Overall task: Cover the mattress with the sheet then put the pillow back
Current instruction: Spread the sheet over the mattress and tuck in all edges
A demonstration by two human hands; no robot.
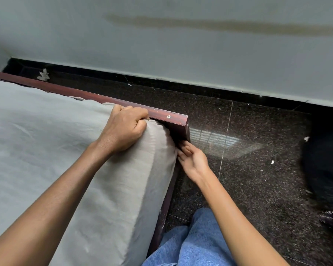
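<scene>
Dark floor [258,150]; 1 sheet [46,131]; left hand [123,129] grips, right hand [192,159] touches.

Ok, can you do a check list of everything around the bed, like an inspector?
surface: mattress, hidden under the sheet, inside a dark reddish wooden bed frame.
job's things: wrinkled grey cloth sheet covers the top and near corner; pillow nothing seen.
clutter: small white scraps on the black speckled stone floor.
grips: left hand grips the sheet at the corner; right hand presses straight fingers on the sheet beside the frame.
cables: nothing seen.
surroundings: pale green wall; blue jeans below.
</scene>
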